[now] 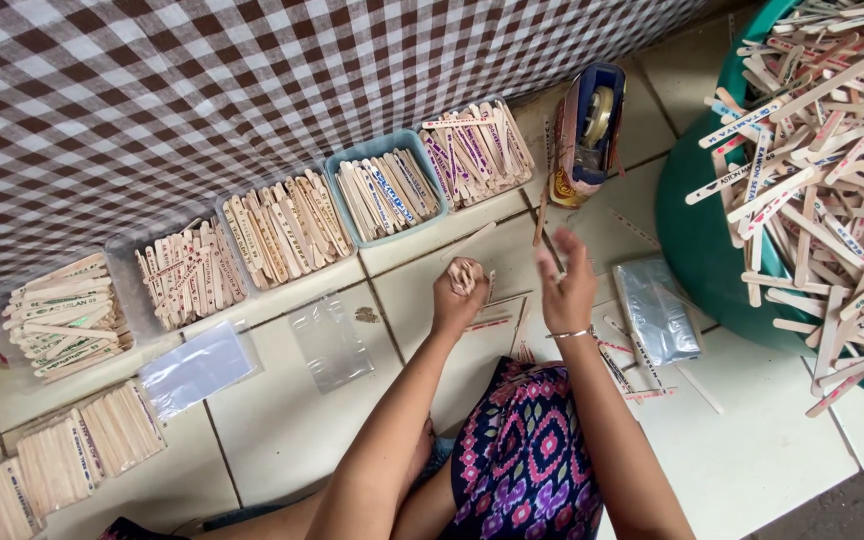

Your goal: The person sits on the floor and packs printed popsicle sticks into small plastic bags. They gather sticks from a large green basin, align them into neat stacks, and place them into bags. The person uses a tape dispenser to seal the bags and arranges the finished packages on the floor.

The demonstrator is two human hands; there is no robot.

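Left hand (460, 292) fisted round a bundle of wooden sticks (466, 273), held on end over the tiled floor (752, 450); right hand (564, 283) open, fingers spread, holding nothing; blue tray (384, 190) of sticks beyond; tape dispenser (586, 135) ahead; green tub (697, 240) at right.

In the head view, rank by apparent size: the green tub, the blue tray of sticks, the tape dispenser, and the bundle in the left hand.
1. green tub, cut off by the frame
2. blue tray
3. tape dispenser, close to the tray in size, so unsure
4. bundle of sticks in the left hand
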